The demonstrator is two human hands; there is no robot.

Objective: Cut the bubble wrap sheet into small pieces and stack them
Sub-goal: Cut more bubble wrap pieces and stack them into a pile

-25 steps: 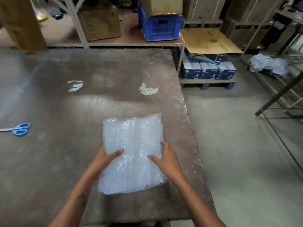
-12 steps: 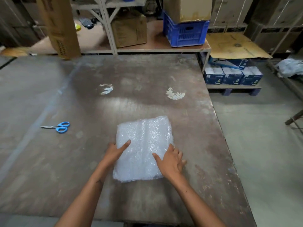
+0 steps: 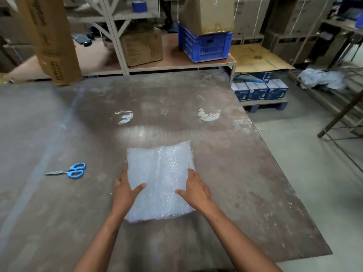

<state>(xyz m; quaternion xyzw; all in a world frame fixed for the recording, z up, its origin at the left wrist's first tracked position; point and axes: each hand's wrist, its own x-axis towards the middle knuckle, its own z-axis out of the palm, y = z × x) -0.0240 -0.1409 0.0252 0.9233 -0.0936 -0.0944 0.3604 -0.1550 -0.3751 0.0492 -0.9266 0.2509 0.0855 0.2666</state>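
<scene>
Near the front of the worn table, just right of its middle, the bubble wrap lies flat as a squarish pad. Whether it is one folded sheet or a stack of cut pieces cannot be told from this view. The left hand grips the pad's left edge, thumb laid across the top and fingers running along the side. The right hand holds the right edge the same way, thumb pointing inward over the plastic.

Half a second ago both hands rested flatter on the near part of the pad, the right one's fingers spread on the table beside it. Now they have closed in on the two sides, which squares the edges up. A second ago the pad looked looser and its near end spread wider; it now looks more compact.

This probably means that the hands are tidying the pad, not cutting it. The blue-handled scissors lie well apart to the left, untouched by either hand, so any further cutting would call for a reach over there first.
</scene>
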